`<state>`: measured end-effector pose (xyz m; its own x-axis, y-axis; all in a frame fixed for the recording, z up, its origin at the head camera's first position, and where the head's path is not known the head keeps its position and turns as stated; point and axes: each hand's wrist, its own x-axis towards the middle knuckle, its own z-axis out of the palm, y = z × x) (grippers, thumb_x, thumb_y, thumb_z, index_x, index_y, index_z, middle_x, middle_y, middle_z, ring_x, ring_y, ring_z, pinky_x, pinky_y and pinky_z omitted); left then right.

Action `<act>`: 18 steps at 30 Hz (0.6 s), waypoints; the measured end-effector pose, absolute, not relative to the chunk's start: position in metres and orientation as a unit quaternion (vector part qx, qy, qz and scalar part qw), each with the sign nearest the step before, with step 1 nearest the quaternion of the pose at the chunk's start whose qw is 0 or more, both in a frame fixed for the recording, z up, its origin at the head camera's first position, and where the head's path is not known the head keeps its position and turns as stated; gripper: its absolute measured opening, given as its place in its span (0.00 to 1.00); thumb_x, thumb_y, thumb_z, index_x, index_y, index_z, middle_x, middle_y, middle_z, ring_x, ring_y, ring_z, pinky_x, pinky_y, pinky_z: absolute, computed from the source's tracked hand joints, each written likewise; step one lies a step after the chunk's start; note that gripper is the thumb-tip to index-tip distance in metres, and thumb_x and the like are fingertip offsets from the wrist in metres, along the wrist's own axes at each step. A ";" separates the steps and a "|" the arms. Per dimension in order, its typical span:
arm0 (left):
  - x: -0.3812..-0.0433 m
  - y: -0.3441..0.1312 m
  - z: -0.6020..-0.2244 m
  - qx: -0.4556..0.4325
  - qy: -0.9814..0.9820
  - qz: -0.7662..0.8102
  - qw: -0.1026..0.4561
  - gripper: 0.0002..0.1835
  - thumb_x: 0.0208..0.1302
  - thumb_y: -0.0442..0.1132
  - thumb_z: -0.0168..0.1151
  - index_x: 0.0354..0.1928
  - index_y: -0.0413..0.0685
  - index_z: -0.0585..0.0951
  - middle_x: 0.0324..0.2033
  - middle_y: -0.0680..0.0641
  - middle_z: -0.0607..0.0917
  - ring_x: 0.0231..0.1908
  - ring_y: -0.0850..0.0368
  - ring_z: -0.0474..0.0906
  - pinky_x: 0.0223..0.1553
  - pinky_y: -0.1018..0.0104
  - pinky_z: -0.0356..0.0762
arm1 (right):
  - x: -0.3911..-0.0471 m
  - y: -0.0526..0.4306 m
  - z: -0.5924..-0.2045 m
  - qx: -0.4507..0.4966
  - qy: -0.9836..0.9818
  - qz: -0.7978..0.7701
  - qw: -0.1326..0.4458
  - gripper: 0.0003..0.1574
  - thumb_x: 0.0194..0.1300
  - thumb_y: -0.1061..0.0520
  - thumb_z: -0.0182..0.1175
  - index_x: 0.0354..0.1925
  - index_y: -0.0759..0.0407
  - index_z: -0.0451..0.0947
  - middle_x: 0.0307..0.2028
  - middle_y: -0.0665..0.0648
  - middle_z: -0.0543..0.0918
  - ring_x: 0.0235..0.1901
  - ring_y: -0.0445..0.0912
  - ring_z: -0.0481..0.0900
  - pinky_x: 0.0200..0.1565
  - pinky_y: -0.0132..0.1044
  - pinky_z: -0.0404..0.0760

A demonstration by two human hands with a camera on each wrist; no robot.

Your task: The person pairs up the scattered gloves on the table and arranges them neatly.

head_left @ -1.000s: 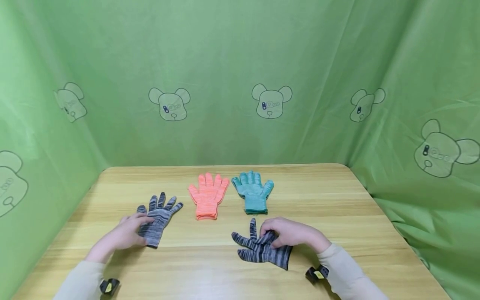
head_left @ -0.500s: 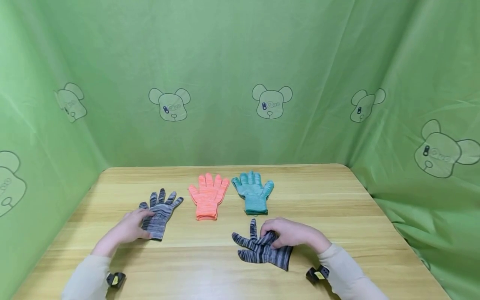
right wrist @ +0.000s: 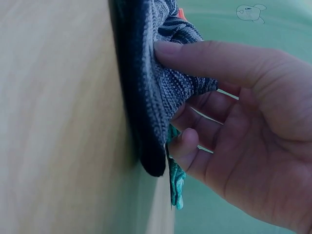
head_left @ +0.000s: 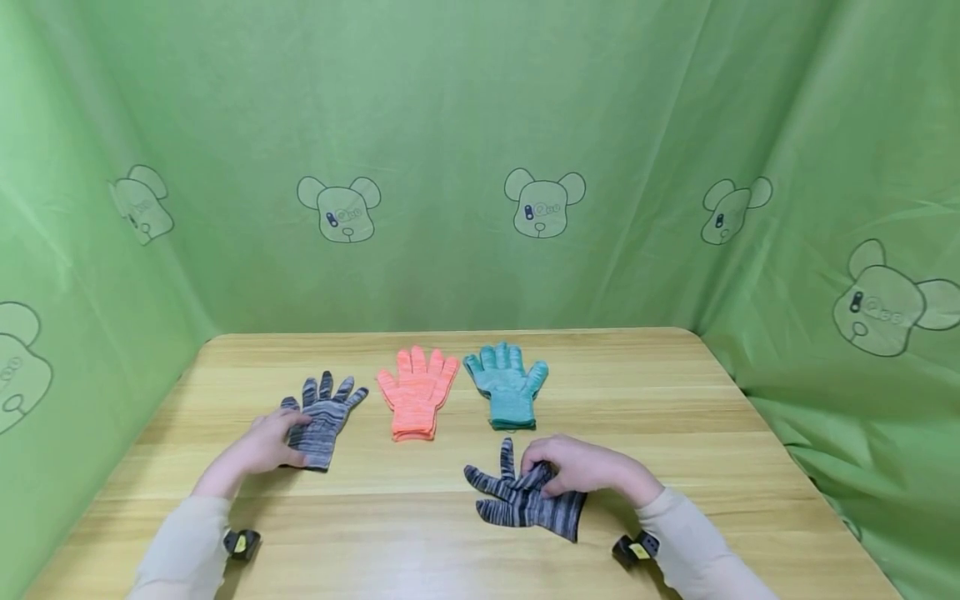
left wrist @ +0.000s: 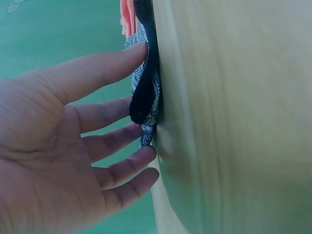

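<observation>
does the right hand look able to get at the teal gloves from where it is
Likely yes: the teal gloves lie just beyond the right hand, and nothing visible stands between them. It would probably have to let go of the striped glove it pinches first.

bear-head prints (head_left: 542, 225) are repeating across green curtain (head_left: 442, 275), small outlined lettering (head_left: 549, 209) is running beside dark blue marks (head_left: 528, 212), letters are showing too faint to read

Head view bright, glare on tabletop (head_left: 397, 554); right-wrist view dimmer.
</observation>
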<state>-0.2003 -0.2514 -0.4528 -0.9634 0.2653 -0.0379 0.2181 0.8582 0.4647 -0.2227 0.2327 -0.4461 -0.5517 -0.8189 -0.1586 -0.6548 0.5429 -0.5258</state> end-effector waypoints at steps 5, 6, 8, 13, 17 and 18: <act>-0.206 -0.252 -0.452 0.122 0.963 0.234 0.055 0.38 0.44 0.42 0.75 0.57 0.29 0.75 0.58 0.20 0.69 0.56 0.20 0.65 0.59 0.31 0.64 | -0.223 0.232 -0.445 -0.430 0.855 -0.209 0.199 0.16 0.54 0.63 0.69 0.41 0.52 0.80 0.42 0.46 0.83 0.43 0.37 0.77 0.47 0.33 0.80; -0.207 -0.252 -0.451 0.120 0.963 0.234 0.057 0.38 0.44 0.42 0.75 0.58 0.30 0.75 0.59 0.20 0.69 0.57 0.20 0.65 0.59 0.31 0.64 | -0.223 0.232 -0.445 -0.430 0.855 -0.209 0.199 0.15 0.54 0.63 0.69 0.41 0.52 0.80 0.42 0.46 0.83 0.43 0.37 0.77 0.47 0.33 0.80; -0.209 -0.250 -0.446 0.110 0.962 0.238 0.071 0.39 0.44 0.41 0.75 0.59 0.29 0.74 0.61 0.20 0.67 0.58 0.20 0.63 0.59 0.29 0.62 | -0.223 0.232 -0.446 -0.430 0.856 -0.208 0.197 0.15 0.53 0.64 0.69 0.40 0.52 0.80 0.41 0.46 0.83 0.43 0.37 0.77 0.47 0.33 0.80; -0.215 -0.249 -0.443 0.098 0.962 0.238 0.087 0.38 0.46 0.39 0.75 0.60 0.29 0.73 0.62 0.20 0.66 0.58 0.19 0.62 0.59 0.28 0.62 | -0.224 0.232 -0.446 -0.430 0.856 -0.210 0.196 0.15 0.54 0.63 0.69 0.40 0.52 0.80 0.41 0.46 0.83 0.42 0.37 0.77 0.46 0.33 0.80; -0.219 -0.251 -0.444 0.095 0.962 0.239 0.094 0.38 0.47 0.39 0.74 0.61 0.29 0.72 0.63 0.20 0.65 0.59 0.18 0.61 0.60 0.27 0.61 | -0.224 0.232 -0.445 -0.424 0.857 -0.214 0.201 0.15 0.55 0.62 0.69 0.41 0.52 0.80 0.42 0.47 0.83 0.43 0.37 0.77 0.46 0.33 0.80; -0.220 -0.252 -0.444 0.094 0.961 0.240 0.095 0.38 0.47 0.39 0.74 0.61 0.29 0.72 0.63 0.20 0.64 0.59 0.18 0.61 0.60 0.27 0.61 | -0.225 0.232 -0.445 -0.423 0.857 -0.215 0.201 0.15 0.55 0.62 0.69 0.41 0.52 0.80 0.42 0.47 0.83 0.43 0.37 0.77 0.46 0.33 0.80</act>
<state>-0.2203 -0.2516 -0.4438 -0.9643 0.2256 -0.1384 0.1340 0.8670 0.4800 -0.2246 0.2318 -0.4452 -0.5612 -0.8115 -0.1627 -0.6385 0.5495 -0.5389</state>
